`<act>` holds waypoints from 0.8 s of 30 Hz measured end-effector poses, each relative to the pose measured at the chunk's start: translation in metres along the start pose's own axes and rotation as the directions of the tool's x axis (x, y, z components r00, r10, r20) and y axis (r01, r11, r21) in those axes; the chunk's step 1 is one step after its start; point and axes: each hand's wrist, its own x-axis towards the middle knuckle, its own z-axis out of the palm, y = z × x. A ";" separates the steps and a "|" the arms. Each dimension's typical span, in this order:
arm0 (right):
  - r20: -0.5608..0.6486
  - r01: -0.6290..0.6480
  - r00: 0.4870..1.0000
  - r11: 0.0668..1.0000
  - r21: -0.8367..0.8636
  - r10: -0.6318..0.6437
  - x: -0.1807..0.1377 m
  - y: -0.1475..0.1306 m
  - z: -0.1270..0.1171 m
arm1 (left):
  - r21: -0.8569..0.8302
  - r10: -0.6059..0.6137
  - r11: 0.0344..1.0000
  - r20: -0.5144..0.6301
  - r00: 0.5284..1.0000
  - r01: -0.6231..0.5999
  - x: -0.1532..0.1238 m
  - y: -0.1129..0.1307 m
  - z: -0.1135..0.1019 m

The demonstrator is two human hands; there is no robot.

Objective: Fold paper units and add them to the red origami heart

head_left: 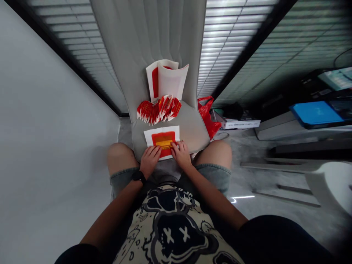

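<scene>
A white sheet of joss paper with a red printed square and a gold patch in its middle lies on the front of the grey chair seat. My left hand has its fingers bent onto the sheet's left side, at the end of the yellow-gold strip. On the strip's other end, my right hand presses its fingertips and thumb. The near part of the paper is partly covered by my hands. Just beyond the sheet stands a fanned row of folded red and white papers, packed close together.
A curled stack of sheets leans on the chair's backrest. Right of the chair are a red plastic bag and a white-sided box. My knees flank the seat. A white wall is at left, a pale stool at right.
</scene>
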 end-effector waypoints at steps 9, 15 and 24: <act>0.040 -0.028 0.999 0.998 -0.064 0.030 0.001 0.000 -0.002 | 0.011 -0.008 1.000 0.027 1.000 0.008 0.000 -0.001 0.001; 0.046 -0.019 0.999 0.997 -0.075 0.023 0.003 0.002 -0.011 | -0.008 -0.034 0.999 0.040 0.999 0.035 0.001 0.000 -0.001; 0.144 0.208 0.970 0.975 -0.080 -0.195 -0.013 -0.010 -0.010 | -0.085 -0.077 0.993 0.011 0.997 0.077 0.005 0.004 -0.002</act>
